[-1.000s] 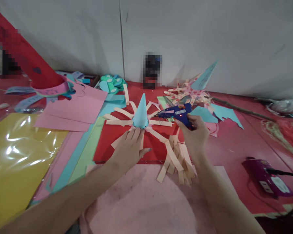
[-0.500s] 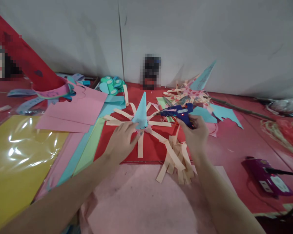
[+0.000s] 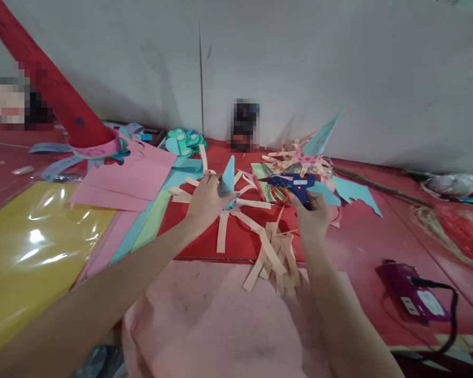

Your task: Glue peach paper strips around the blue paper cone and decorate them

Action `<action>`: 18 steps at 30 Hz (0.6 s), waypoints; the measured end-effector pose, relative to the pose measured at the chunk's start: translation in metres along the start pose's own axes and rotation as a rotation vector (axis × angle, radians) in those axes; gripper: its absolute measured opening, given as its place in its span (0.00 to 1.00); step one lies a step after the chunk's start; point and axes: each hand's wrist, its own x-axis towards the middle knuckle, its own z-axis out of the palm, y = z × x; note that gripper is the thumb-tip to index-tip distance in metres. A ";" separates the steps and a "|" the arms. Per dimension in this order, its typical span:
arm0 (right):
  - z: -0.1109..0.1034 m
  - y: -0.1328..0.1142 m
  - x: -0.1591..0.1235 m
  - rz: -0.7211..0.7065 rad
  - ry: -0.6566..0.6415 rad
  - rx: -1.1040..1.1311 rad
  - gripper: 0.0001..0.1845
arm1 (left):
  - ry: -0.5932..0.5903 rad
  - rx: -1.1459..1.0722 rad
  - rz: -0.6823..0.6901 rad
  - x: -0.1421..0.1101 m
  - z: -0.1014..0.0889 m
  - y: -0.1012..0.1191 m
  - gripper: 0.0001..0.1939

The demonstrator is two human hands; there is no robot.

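My left hand (image 3: 208, 200) is closed on the lower left side of a light blue paper cone (image 3: 228, 176), thumb in front and fingers behind. Cream paper strips (image 3: 221, 231) fan out from the cone's base over a red board (image 3: 197, 239). In my right hand (image 3: 315, 214) is a dark blue glue gun (image 3: 295, 182) with a lit red light, its nozzle pointing left and apart from the cone. Below the gun lies a pile of loose cream strips (image 3: 278, 265).
A second paper cone with strips (image 3: 319, 139) stands at the back right. Pink sheets (image 3: 118, 181) and plastic-wrapped yellow paper (image 3: 35, 252) lie left, near a red cone (image 3: 71, 100). A purple power strip (image 3: 413, 294) with a black cord lies right, beyond a stick (image 3: 382, 184).
My left hand has moved from the front of the cone's base up to its left side and taken hold of it. The glue gun stays in my right hand. The view has shifted slightly.
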 end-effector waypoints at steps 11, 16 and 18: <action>-0.003 -0.005 0.004 0.083 0.033 0.081 0.23 | 0.051 -0.164 -0.020 0.029 -0.030 0.009 0.12; -0.003 -0.006 0.005 0.083 0.046 0.108 0.22 | 0.121 -0.275 0.038 0.045 -0.056 0.017 0.12; -0.004 -0.005 0.005 0.081 0.054 0.109 0.22 | 0.119 -0.325 0.049 0.048 -0.063 0.021 0.14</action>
